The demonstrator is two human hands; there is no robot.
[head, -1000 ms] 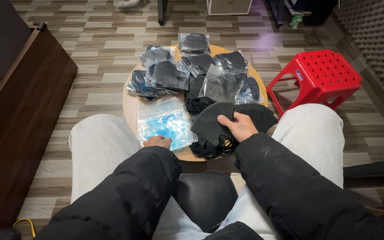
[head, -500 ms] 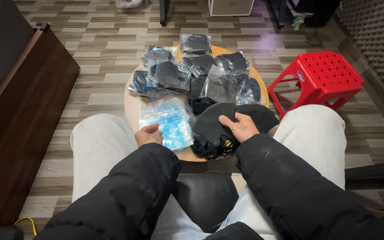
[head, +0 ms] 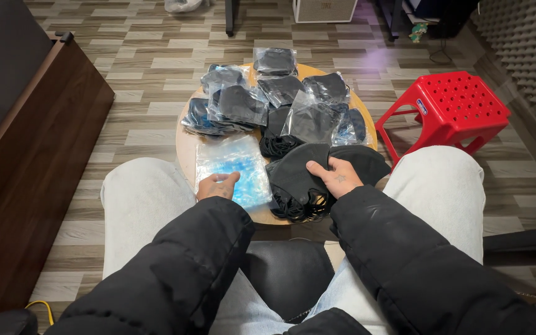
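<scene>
- Cabinet (head: 26, 167) of dark wood stood at the far left, cut off by the frame edge, so its full shape could not be told.
- The left hand (head: 217, 185) lay flat with fingers loosely spread on the near edge of a stack of clear plastic bags (head: 232, 170), which showed blue underneath and sat on the left near part of the round wooden table (head: 185, 144).
- The hand held nothing closed; it only pressed on the top bag. A clean pick would seem to call for sliding one bag off with the fingertips, since the slippery film could drag several along.
- Behind, sealed packets of dark masks (head: 237, 104) lay heaped and overlapping across the far half of the table; their count was hard to make out.
- The right hand (head: 336, 178) rested on a loose pile of black masks (head: 299, 180) at the table's near edge, its fingers curled over the top one, seemingly gripping it. Lifting by the body rather than the ear loops would likely avoid tangling.
- The pile's lower layers were hidden by the hand and sleeve.
- A red plastic stool (head: 451, 105) stood to the right, apart from the table.
</scene>
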